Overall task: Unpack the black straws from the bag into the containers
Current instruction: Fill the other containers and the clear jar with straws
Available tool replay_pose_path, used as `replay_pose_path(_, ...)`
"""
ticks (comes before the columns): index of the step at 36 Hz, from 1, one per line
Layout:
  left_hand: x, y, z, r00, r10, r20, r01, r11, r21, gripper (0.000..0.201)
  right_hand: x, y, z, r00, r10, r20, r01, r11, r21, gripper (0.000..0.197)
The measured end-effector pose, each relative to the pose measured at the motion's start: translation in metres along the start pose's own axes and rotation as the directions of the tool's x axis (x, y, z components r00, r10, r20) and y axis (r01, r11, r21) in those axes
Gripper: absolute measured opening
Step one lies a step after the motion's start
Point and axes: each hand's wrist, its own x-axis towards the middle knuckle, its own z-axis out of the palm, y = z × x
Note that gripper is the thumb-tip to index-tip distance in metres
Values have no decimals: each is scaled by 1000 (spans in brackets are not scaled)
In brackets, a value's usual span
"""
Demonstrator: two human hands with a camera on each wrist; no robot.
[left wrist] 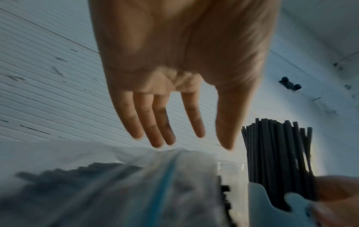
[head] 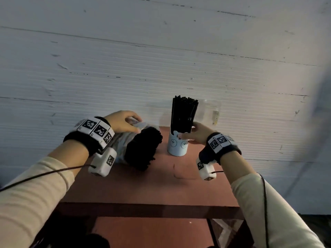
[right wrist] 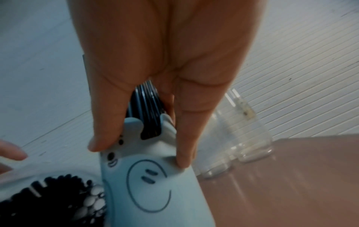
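Observation:
A clear zip bag (head: pixel 120 142) packed with black straws (head: pixel 143 149) lies on its side on the table, its open mouth facing me. My left hand (head: pixel 134 122) hovers over the top edge of the bag (left wrist: pixel 136 184); in the left wrist view my left hand (left wrist: pixel 194 142) has its fingers straight and spread, holding nothing. A white cup with a drawn face (head: pixel 177 145) stands to the bag's right, holding an upright bunch of black straws (head: pixel 184 113). My right hand (head: pixel 186 133) grips the cup (right wrist: pixel 155 184) at its rim between thumb and fingers.
Clear plastic containers (head: pixel 211 111) stand behind the cup at the table's back edge, against a white ribbed wall. The red-brown table (head: pixel 161 185) is narrow, with its front edge near me. Cables trail from both wrists.

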Motion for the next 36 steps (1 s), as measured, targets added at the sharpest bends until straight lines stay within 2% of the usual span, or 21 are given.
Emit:
replay_pose_path(6, 4, -7, 3, 994, 56, 93, -58, 998, 12, 43, 45, -5, 29, 985, -16, -174, 7, 998, -57, 81)
replay_pose_path(11, 18, -8, 2, 992, 95, 78, -97, 995, 31, 37, 70, -13, 42, 959, 2, -285, -14, 999, -42, 75)
replay_pose_path(15, 32, -13, 0, 994, 103, 28, -103, 995, 1, 39, 94, -18, 47, 945, -2, -328, 7, 1000, 16, 73)
replay_pose_path(22, 49, -16, -3, 996, 92, 5, -92, 995, -35, 30, 127, -21, 52, 936, -1, -352, 12, 1000, 28, 70)
replay_pose_path(27, 54, -17, -2, 996, 80, 26, -78, 995, -61, 29, 134, -19, 51, 937, 3, -350, 12, 999, 40, 74)
replay_pose_path(32, 54, -11, 0, 998, 64, 2, -63, 995, -74, 28, 122, -18, 45, 941, -14, -338, 31, 999, 43, 88)
replay_pose_path(36, 54, -5, 3, 998, 51, -25, -53, 996, -66, 27, 104, -11, 29, 880, -70, -471, 59, 998, -38, 80)
